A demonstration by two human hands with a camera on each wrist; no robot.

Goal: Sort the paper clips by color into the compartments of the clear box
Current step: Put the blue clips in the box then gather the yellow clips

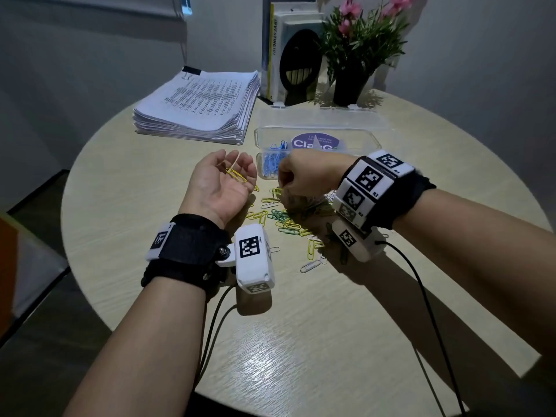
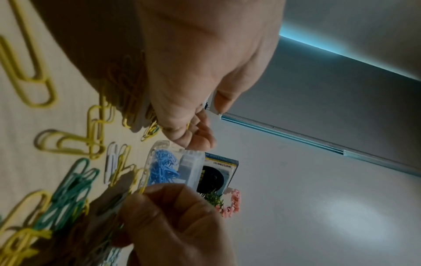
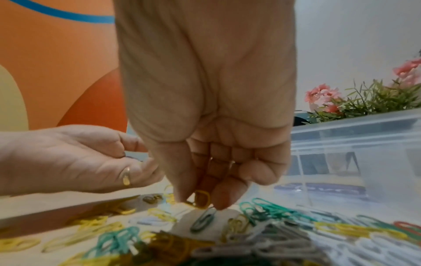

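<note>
**Two hands over one mixed clip pile, blue lot already boxed**

Item 1. Your left hand (image 1: 221,183) lies palm up above the round table (image 1: 316,326), fingers relaxed and loosely cupped, not gripping. A few yellow clips (image 1: 236,175) rest loose in the palm. A ring (image 3: 126,178) shows on one finger in the right wrist view.

Item 2. Your right hand (image 1: 304,176) is turned knuckles up, just beside the left and over the pile. Thumb and fingertips (image 3: 222,201) are drawn together, pinching a single yellow paper clip (image 3: 201,198) just above the table top.

Item 3. Loose pile of paper clips (image 1: 288,224): yellow, green, white and grey mixed, with a red one at the edge of the right wrist view, spread on the table under and between your hands. One green clip (image 3: 203,220) lies directly below the pinching fingertips.

Item 4. Clear box (image 1: 361,139), lid open and lying flat behind it, stands just beyond your hands. Blue clips (image 1: 275,161) fill its left-end compartments; a round purple label shows further right.

Item 5. Behind the box: a stack of printed papers (image 1: 201,109) at the left, upright books (image 1: 279,55) with a black bookend, and a potted plant (image 1: 358,49) with pink flowers.
</note>
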